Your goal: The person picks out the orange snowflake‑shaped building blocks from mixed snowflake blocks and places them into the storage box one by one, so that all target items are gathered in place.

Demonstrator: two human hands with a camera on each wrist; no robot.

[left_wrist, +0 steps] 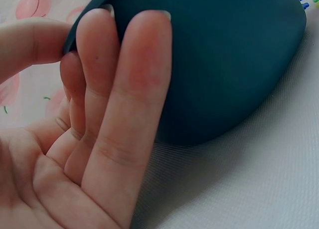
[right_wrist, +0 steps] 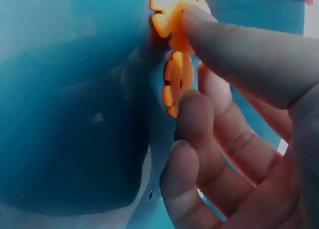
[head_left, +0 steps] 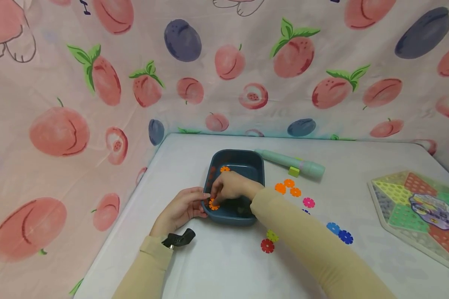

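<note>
A dark blue rounded plastic box [head_left: 236, 221] stands on the white table. My left hand [head_left: 183, 207] grips its near left side, thumb over the rim and fingers [left_wrist: 142, 74] flat against the outer wall. My right hand [head_left: 230, 186] reaches down into the box and pinches an orange snowflake-shaped disc [right_wrist: 172, 12] under the thumb. Another orange disc [right_wrist: 178, 82] stands beside it, by the other fingertips. In the head view one orange disc [head_left: 214, 204] shows below the right fingers, and a further orange disc [head_left: 225, 169] lies toward the box's far end.
Right of the box lie several loose discs, including orange [head_left: 289, 183], pink [head_left: 309, 202], blue [head_left: 346, 236] and red [head_left: 267, 246]. Behind them are a pale green microphone-shaped stick [head_left: 288, 161] and a yellow-green block [head_left: 293, 172]. A colourful studded board [head_left: 420, 207] lies far right.
</note>
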